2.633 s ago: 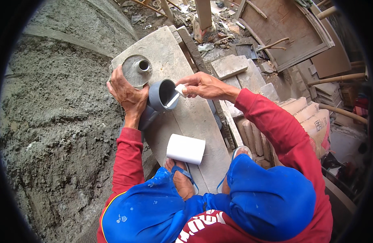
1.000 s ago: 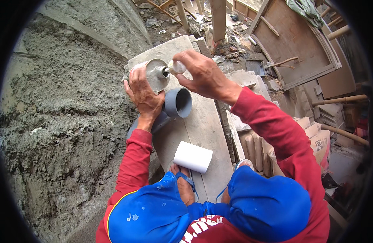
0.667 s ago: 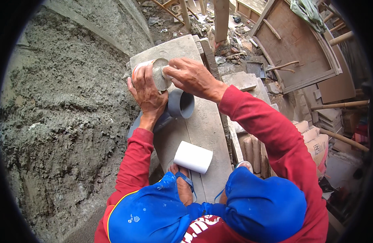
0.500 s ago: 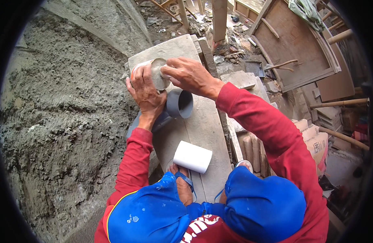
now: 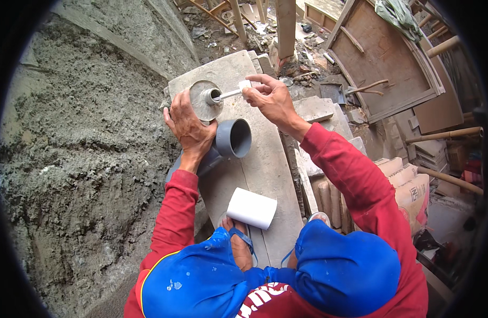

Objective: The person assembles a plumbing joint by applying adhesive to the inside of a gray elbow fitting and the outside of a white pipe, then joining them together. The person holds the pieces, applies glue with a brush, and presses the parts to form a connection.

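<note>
My left hand (image 5: 188,127) grips a grey plastic pipe fitting (image 5: 234,139) and holds it on the concrete slab (image 5: 265,169), its open mouth facing right. Just above the left hand stands a small round can (image 5: 205,99). My right hand (image 5: 270,98) pinches a thin white applicator stick (image 5: 230,94) whose tip sits in the can's opening. A short white pipe piece (image 5: 252,208) lies on the slab near my sandalled feet (image 5: 241,238).
A rough wet cement wall (image 5: 85,148) fills the left side. Stacked bricks and cement bags (image 5: 408,180) lie to the right of the slab. Wooden formwork panels (image 5: 381,58), poles and rubble are beyond it.
My right hand went from the fitting's mouth up to the can, covered it, and has now drawn back to the right with the stick in the opening. The left hand kept its grip.
</note>
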`<action>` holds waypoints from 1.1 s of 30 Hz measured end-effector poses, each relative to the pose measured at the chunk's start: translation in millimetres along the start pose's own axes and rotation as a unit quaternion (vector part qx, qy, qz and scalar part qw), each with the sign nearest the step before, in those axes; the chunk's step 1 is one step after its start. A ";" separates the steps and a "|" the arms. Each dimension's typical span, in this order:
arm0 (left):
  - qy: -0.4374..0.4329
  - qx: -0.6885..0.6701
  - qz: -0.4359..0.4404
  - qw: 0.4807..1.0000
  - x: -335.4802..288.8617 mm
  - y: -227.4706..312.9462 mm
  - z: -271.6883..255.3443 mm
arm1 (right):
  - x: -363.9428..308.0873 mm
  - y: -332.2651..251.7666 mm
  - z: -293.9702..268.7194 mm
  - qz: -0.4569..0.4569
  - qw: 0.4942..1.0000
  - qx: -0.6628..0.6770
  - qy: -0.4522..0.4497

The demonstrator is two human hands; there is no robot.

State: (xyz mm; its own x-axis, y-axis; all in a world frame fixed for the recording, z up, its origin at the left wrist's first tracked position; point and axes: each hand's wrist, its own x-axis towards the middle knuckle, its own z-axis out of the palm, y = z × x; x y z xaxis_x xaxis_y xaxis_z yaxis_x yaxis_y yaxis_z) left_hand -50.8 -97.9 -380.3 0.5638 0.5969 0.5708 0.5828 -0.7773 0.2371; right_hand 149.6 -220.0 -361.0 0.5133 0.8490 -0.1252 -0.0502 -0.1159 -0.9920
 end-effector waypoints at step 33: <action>-0.013 0.008 -0.009 1.000 0.1 1.8 -2.4 | -12.3 -32.8 -18.1 -0.351 0.891 -0.283 0.048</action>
State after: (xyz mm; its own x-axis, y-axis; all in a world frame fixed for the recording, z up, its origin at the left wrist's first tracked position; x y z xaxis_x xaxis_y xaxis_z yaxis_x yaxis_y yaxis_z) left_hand -51.1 -99.7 -377.9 0.5670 0.6164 0.5465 0.6026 -0.7627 0.2350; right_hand 160.4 -236.0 -326.6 0.3206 0.7700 0.5517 0.7381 0.1619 -0.6550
